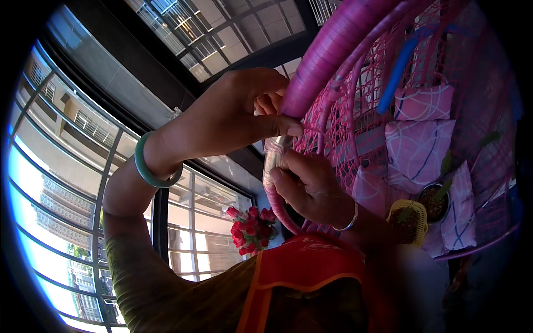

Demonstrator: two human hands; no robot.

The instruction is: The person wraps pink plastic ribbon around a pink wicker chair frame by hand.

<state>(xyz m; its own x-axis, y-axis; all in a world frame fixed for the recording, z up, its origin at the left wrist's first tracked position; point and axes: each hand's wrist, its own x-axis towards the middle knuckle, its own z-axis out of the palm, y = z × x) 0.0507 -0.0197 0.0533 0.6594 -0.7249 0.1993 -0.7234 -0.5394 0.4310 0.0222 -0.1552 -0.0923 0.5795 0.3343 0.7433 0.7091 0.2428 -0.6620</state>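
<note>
A hanging chair's thick frame tube [327, 61], wound in glossy pink strip, slants down from the top. Below the winding the tube shows a silvery bare stretch [273, 158], partly covered by my fingers. My left hand [233, 114], with a green bangle on its wrist, is closed where the winding ends; its thumb presses on a thin pink strip [315, 131] leading off to the right. My right hand [313, 186], wearing a silver bracelet, is closed around the bare stretch just beneath. The fingertips behind the tube are hidden.
Pink netting [344, 116] forms the chair's body, with patterned pink cushions [420, 147] inside. A yellow basket [415, 213] and a dark pot [436, 201] with plants sit among them. A blue tube [397, 72] hangs nearby. Red flowers [250, 230] stand before barred windows [66, 205].
</note>
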